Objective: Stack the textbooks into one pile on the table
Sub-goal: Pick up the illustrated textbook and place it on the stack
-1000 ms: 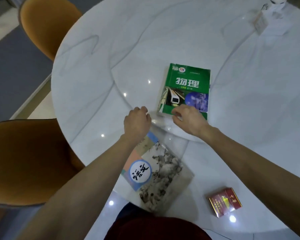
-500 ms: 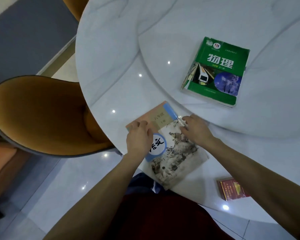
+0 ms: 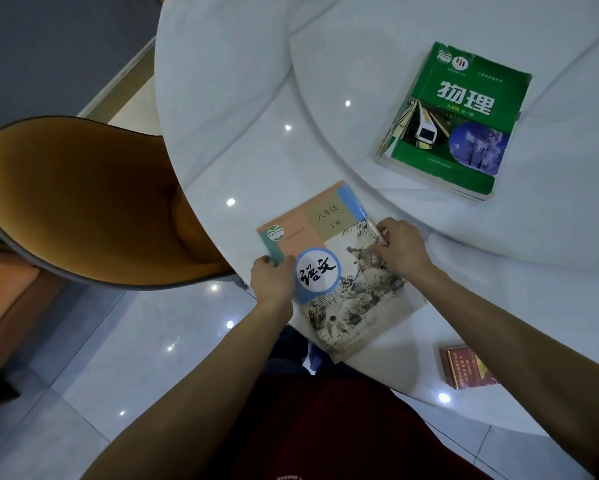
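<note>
Head view, looking down on a round white marble table [image 3: 222, 98]. Near the table edge, a Chinese language textbook [image 3: 339, 271], lying flat, one corner hanging a little over the rim toward the body. Left hand [image 3: 274, 282] closed on the book's left edge, thumb on the cover, fingers likely under it. Right hand [image 3: 400, 249] gripping the right edge, fingertips [image 3: 374, 252] pressed on the cover. Farther away on the raised inner disc of the table, well apart from the first book, a green physics textbook [image 3: 454, 123], flat, cover up, its page edges a little fanned at the left side.

Step in hand, by judgement: lifting the language book to carry it onto the green one. Better to keep both grips on opposite edges, to raise the book level so the soft cover does not bend, to clear the step of the inner disc, then to lower it square on the green cover, corners matched.

One container only: a red cigarette pack [image 3: 467, 367] near the right forearm, closed, contents not visible. Orange chair [image 3: 83, 202] at the left, beside the table.
</note>
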The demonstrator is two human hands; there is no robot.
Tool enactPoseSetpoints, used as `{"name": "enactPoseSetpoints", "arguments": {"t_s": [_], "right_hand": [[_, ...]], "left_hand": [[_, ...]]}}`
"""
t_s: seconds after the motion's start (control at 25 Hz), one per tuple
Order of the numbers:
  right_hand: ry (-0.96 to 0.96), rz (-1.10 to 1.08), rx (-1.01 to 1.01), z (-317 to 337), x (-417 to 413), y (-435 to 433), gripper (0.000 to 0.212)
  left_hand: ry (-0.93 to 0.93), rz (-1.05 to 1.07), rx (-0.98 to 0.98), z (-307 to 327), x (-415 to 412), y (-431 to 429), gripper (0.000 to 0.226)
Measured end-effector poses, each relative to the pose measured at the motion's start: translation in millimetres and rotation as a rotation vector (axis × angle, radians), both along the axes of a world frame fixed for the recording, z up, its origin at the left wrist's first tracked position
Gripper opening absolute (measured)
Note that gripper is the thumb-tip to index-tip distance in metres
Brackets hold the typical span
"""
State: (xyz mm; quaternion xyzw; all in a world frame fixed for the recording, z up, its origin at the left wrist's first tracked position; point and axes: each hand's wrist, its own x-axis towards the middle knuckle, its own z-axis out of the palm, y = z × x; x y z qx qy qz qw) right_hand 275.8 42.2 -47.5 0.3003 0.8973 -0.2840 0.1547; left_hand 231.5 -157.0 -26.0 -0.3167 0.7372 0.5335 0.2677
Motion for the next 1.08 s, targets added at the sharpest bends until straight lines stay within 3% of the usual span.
{"name": "enactPoseSetpoints", "arguments": {"t_s": [0.08,0.24,0.4,0.52,0.8,1.08], "right_hand": [[-0.001,-0.012,0.003,-0.1,-0.9,0.2,0.046],[-0.005,-0.03,-0.01,0.7,-1.2,0.7,0.047],[-0.001,-0.076,-0.069,0.4,0.3,2.6,0.047],[0.044,-0.182,-0.197,5.3,5.5,1.3,0.04],[0.271,-0.504,-0.741,40.9,13.5,6.6,0.019],[0.501,-0.671,-0.788,78.9,10.4,37.3,0.016]], "left_hand": [[-0.022,-0.033,0.03,-2.3,3.2,-1.8,0.013],[0.035,-0.149,0.155,-4.6,26.7,-0.3,0.048],[0.143,-0.185,0.233,-8.1,35.5,-2.4,0.059],[0.191,-0.193,0.294,-2.6,28.4,-6.2,0.059],[0.24,-0.261,0.492,23.8,-17.2,-18.6,0.054],[0.302,-0.386,0.495,53.2,-72.3,29.2,0.045]]}}
